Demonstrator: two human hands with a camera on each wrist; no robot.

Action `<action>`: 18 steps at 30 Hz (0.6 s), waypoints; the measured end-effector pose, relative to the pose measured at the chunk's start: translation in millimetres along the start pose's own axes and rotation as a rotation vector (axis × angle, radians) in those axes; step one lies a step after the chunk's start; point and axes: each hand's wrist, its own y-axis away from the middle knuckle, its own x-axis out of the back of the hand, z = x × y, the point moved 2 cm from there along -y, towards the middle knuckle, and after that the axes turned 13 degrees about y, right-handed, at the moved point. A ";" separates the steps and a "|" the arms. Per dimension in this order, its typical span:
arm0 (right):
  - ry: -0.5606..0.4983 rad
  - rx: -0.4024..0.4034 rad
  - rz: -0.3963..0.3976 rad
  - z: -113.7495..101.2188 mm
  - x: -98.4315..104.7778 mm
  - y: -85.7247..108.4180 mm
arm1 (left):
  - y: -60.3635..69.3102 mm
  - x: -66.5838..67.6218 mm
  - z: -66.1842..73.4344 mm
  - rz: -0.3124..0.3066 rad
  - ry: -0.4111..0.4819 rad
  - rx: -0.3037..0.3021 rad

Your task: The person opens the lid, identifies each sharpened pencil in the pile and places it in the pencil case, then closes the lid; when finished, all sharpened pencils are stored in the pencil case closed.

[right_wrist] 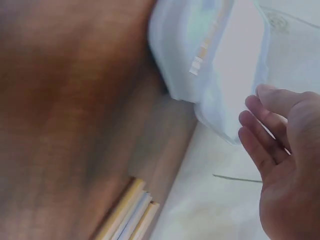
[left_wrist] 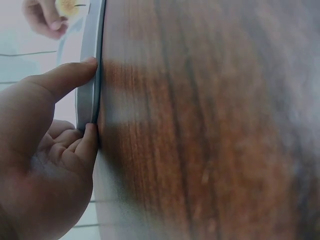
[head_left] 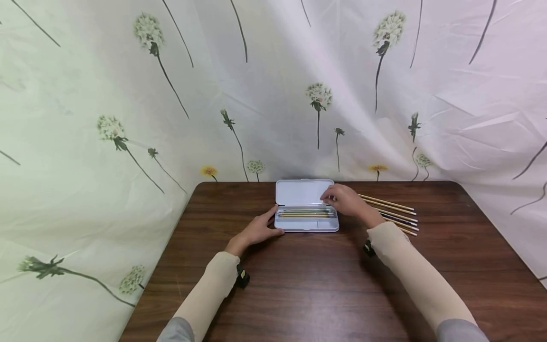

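A white pencil case lies on the table with its lid raised at the back. Several pencils lie lengthwise inside it. My left hand holds the case's left end, thumb along the front side and fingers at the end; the left wrist view shows the thumb against the case's side wall. Above the case's right end, by the lid's right edge, is my right hand, its fingers loosely bent. In the right wrist view nothing shows between these fingers; whether they touch the lid I cannot tell.
More pencils lie side by side on the table right of the case, partly behind my right forearm. The dark wooden table ends just behind the case, where a white curtain with a dandelion print hangs.
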 end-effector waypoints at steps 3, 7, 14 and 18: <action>-0.020 -0.046 -0.009 7.2 11.2 -14.9 | 0.0 0.7 1.7 -0.001 -0.004 0.001; -0.024 -0.114 -0.070 14.1 20.0 -31.2 | -0.2 1.1 1.8 -0.008 -0.010 0.011; -0.057 -0.184 -0.202 9.3 19.0 -43.5 | -1.2 1.6 2.4 -0.015 -0.031 0.005; -0.052 -0.163 -0.209 2.4 16.4 -45.2 | -1.4 1.8 2.5 -0.021 -0.035 0.010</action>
